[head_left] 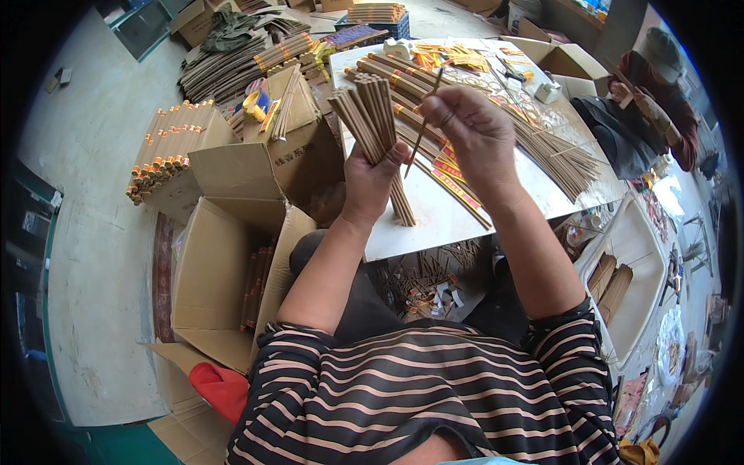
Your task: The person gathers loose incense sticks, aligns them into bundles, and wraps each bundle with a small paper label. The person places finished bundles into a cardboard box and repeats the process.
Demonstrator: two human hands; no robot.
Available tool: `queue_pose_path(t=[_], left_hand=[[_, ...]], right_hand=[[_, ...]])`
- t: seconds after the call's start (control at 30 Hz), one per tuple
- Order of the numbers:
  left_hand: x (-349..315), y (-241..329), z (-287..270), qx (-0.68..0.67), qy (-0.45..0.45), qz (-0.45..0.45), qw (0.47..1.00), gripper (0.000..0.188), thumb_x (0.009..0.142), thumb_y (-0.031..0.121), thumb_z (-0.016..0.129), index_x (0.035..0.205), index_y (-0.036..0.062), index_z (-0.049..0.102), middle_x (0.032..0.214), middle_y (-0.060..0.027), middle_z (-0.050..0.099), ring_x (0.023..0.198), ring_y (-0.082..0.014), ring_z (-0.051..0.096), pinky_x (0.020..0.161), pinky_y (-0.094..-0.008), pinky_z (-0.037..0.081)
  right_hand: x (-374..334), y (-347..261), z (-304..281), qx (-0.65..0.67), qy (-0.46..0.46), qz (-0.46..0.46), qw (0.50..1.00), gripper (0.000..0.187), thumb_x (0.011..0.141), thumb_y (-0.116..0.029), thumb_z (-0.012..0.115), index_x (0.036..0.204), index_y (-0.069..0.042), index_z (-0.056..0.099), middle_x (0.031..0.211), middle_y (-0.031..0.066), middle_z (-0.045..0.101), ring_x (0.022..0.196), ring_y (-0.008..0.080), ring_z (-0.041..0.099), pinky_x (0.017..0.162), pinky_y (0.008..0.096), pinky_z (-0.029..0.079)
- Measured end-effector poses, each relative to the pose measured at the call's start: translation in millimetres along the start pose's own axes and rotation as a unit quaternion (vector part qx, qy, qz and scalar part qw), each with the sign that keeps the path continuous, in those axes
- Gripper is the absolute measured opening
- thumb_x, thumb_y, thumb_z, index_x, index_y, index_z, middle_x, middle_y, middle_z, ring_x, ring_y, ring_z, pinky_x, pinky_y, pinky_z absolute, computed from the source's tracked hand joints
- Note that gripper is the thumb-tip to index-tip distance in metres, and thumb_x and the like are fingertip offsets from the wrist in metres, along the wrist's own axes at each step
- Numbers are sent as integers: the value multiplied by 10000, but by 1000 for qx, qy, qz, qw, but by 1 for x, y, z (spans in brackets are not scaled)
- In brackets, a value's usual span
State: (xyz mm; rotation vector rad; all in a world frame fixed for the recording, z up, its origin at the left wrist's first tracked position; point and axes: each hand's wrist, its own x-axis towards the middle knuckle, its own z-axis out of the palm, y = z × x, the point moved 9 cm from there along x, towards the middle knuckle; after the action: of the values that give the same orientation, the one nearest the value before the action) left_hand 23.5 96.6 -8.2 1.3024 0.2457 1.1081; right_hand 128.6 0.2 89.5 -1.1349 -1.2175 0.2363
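Head: left hand (pixel 370 180) holds sticks (pixel 376 112) near table edge (pixel 387 249).

A red cloth (pixel 219 389) lies at lower left, dark green fabric (pixel 231 31) at upper left; a blue crate (pixel 399 29) stands at top centre, a capped person (pixel 683 105) at upper right.

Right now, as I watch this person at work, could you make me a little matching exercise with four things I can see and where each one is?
Things
1. Fanned-out bunch of sticks
2. Single stick
3. Blue crate
4. White tub

Places
A. Beyond the far edge of the white table
B. Gripped in the left hand
C. On the person's right, low beside the table
D. Pinched in the right hand

Pairs: 1-B, 2-D, 3-A, 4-C
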Motion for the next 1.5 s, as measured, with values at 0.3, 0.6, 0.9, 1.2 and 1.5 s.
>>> queue_pose_path(t=[0.3, 0.6, 0.9, 1.2, 1.5], left_hand=[[-1, 5, -9, 10, 49, 44, 998, 149, 853, 120, 617, 919, 19, 530, 730, -52, 554, 625, -141, 543, 615, -299, 496], [15, 49, 8, -6, 47, 94, 994, 133, 868, 123, 595, 863, 15, 517, 694, -53, 544, 602, -145, 538, 589, -280, 485], [14, 18, -14, 29, 72, 53, 996, 162, 831, 48, 612, 949, 0, 512, 739, -64, 549, 588, -147, 532, 561, -292, 481], [24, 38, -9, 32, 67, 95, 993, 118, 814, 62, 645, 868, 26, 547, 703, -50, 557, 585, -148, 551, 563, -291, 502], [29, 38, -24, -80, 54, 36, 995, 159, 842, 162, 627, 789, 53, 524, 668, -37, 516, 586, -137, 499, 560, -291, 454]], right_hand=[[-76, -91, -184, -233, 202, -187, 933, 220, 834, -9, 610, 1053, 6, 593, 960, 68, 647, 861, 107, 602, 780, 216, 462], [-209, -92, -369, -404, 406, -28, 819, 186, 873, -95, 590, 1028, 7, 592, 970, 69, 634, 884, 121, 600, 821, 242, 474], [-270, 15, -373, -549, 118, 343, 753, 287, 861, -186, 580, 1080, -1, 579, 906, 136, 628, 861, 175, 597, 774, 292, 458], [-250, 47, -345, -365, 165, 317, 859, 289, 874, -175, 598, 1088, 18, 583, 1024, 100, 603, 928, 144, 566, 816, 266, 452], [-167, 45, -195, -224, 2, 278, 934, 225, 891, -117, 558, 1079, 7, 566, 1013, 54, 597, 921, 103, 535, 819, 225, 419]])
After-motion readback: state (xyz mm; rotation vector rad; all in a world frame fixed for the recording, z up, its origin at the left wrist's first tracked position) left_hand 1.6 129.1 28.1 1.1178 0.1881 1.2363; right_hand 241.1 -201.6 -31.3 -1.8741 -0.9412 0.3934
